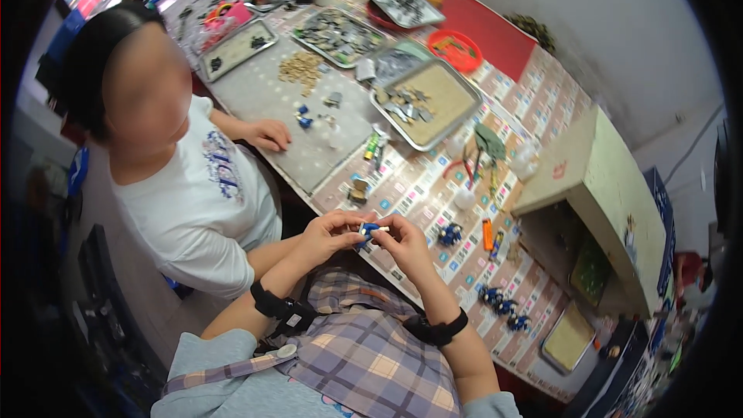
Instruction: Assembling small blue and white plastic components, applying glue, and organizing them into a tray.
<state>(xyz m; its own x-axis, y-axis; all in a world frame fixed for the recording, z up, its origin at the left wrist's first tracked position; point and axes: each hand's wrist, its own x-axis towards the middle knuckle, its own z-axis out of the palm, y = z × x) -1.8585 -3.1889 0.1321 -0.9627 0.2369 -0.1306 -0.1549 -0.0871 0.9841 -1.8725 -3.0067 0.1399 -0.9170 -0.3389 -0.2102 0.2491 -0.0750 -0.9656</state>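
Between my fingertips, above the table's near edge, is a small blue and white figure piece (369, 228). My left hand (334, 234) pinches it from one side and my right hand (404, 246) from the other, so the fingers cover part of it. Just beyond my left hand lies a small brown and black block-like thing (357, 191). A dark blue figure (449, 234) stands to the right of my right hand, and several similar dark blue figures (503, 306) are grouped farther right.
A co-worker (205, 178) sits at left, one hand on the grey mat (325, 156). Ahead are a metal tray (457, 104) of grey pieces, red-handled pliers (467, 173), a red basket (454, 50) and an orange tube (487, 234). A pale open-fronted box (576, 162) stands right.
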